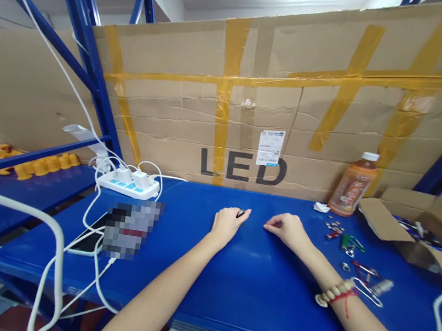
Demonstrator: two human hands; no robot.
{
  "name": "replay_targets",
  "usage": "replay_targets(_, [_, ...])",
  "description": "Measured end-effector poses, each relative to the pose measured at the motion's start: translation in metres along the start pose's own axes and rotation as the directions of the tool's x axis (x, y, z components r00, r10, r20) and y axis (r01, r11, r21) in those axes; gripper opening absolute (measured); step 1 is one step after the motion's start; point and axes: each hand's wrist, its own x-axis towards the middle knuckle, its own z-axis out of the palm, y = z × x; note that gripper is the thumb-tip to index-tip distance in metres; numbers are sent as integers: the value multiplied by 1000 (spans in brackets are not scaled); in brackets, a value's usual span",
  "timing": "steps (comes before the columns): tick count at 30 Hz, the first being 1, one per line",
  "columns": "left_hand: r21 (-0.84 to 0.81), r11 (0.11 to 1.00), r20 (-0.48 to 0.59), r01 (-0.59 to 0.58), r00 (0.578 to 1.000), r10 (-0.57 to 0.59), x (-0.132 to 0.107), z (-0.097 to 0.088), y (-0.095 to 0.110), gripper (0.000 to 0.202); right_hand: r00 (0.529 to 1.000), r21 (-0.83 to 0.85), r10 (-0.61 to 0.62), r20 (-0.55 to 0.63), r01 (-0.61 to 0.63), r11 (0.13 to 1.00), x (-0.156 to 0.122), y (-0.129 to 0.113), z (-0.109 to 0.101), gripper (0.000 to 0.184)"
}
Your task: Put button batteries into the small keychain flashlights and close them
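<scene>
My left hand (pixel 226 227) is closed around a small dark piece (pixel 240 213) with a light mark; only its tip shows between thumb and fingers, and its kind is unclear. To the right of it, my right hand (pixel 288 230) is pinched, thumb against fingertips, above the blue tabletop (pixel 245 280). Whatever sits in that pinch, if anything, is too small to see. A gap separates the two hands. Small metal pieces (pixel 335 227), a green carabiner-like clip (pixel 345 242) and a metal hook-shaped clip (pixel 368 292) lie to the right, beyond my right forearm.
An orange drink bottle (pixel 353 185) and crumpled tissue (pixel 321 207) stand at the back right, beside an open cardboard box (pixel 422 234). On the left are a power strip (pixel 130 184), white cables (pixel 97 257) and a phone (pixel 89 240). A large cardboard sheet (pixel 170 119) closes off the back.
</scene>
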Motion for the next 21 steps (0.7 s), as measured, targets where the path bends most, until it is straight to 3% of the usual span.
replay_targets(8, [-315,949,-169,-18,985,-37,10,12,-10,36,999,233,-19,41,8,972,7,1,8,16])
replay_targets(11, [-377,924,-155,-61,988,2,15,13,-11,30,999,156,3,40,-9,988,9,3,4,18])
replay_targets(16, [-435,876,-133,-209,977,167,18,13,-8,15,994,-49,98,-40,-100,994,7,9,-6,26])
replay_targets(18, [-422,860,-175,-288,956,234,18,14,-8,15,987,-106,143,-69,-150,983,6,13,-10,29])
replay_targets(21, [-375,871,-190,-316,946,261,16,16,-9,16,972,-163,212,-104,-227,960,5,18,-17,29])
